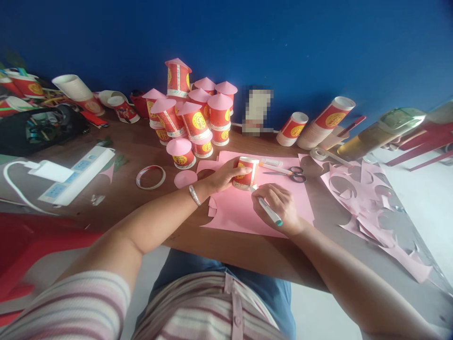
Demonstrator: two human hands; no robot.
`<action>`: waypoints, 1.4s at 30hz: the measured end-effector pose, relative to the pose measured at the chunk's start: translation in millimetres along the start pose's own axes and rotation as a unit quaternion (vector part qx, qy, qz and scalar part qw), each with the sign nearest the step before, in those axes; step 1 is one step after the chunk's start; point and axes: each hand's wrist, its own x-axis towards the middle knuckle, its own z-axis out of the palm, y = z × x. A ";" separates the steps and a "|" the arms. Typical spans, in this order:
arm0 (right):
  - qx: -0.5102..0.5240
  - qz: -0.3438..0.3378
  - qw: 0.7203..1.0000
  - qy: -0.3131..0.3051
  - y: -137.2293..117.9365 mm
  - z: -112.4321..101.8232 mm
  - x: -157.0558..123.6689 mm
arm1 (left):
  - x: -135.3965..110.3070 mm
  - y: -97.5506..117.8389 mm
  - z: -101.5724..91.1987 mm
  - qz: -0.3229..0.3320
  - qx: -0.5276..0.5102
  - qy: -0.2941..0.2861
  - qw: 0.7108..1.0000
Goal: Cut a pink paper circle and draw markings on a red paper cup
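Observation:
My left hand (226, 178) is closed round a red paper cup (245, 174) with a yellow emblem and a white strip down its side. Between the fingers of my right hand (278, 205) is a white marker (271, 212) with a green end, its tip hidden close to the cup's lower rim. Both hands are over pink paper sheets (233, 217). Black-handled scissors (299, 174) and a capped pen (272, 162) lie on the paper just beyond. A pink paper disc (185, 178) is left of my left hand.
Red cups with pink cone tops (193, 120) are stacked at the back. A tape roll (151, 177) and a power strip (78, 174) lie left. Pink scraps (368, 203), leaning stacked cups (325, 123) and a gold-coloured bottle (382, 132) are right.

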 end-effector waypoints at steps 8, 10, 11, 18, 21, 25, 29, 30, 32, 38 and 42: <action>0.004 -0.007 1.000 -0.005 -1.3 -0.2 1.5 | -0.4 1.4 1.4 -0.005 0.003 0.004 1.000; 0.005 -0.010 1.000 -0.003 -1.7 -1.1 2.4 | -0.4 0.8 0.8 -0.007 0.000 0.005 1.000; 0.005 -0.011 1.000 0.001 -1.7 -1.6 2.8 | -0.4 0.5 0.6 -0.008 -0.002 0.006 1.000; -0.006 -0.004 1.000 0.013 0.2 -2.1 2.8 | 0.0 -0.9 -0.4 -0.007 0.005 0.011 1.000; -0.007 -0.003 1.000 0.008 0.5 -1.3 2.2 | 0.1 -1.3 -0.8 -0.008 0.005 0.008 1.000; 0.000 -0.001 1.000 0.008 0.4 -0.4 1.7 | 0.3 -1.3 -0.9 -0.009 0.008 0.008 1.000; 0.001 -0.002 1.000 0.006 0.5 -0.5 1.6 | -0.1 0.8 0.3 -0.009 0.011 0.001 1.000; 0.002 -0.005 1.000 0.003 0.4 -0.8 1.8 | -0.4 1.5 0.8 -0.010 0.011 0.001 1.000; 0.005 -0.011 1.000 0.001 0.1 -1.6 2.4 | -1.1 2.9 1.6 -0.013 0.011 0.008 1.000; 0.018 -0.022 1.000 -0.004 -2.0 -2.1 1.6 | -1.0 3.4 2.7 -0.014 0.001 0.013 1.000; 0.017 -0.020 0.999 -0.024 -3.3 -0.1 -1.3 | -0.6 2.6 2.6 -0.008 0.001 0.012 1.000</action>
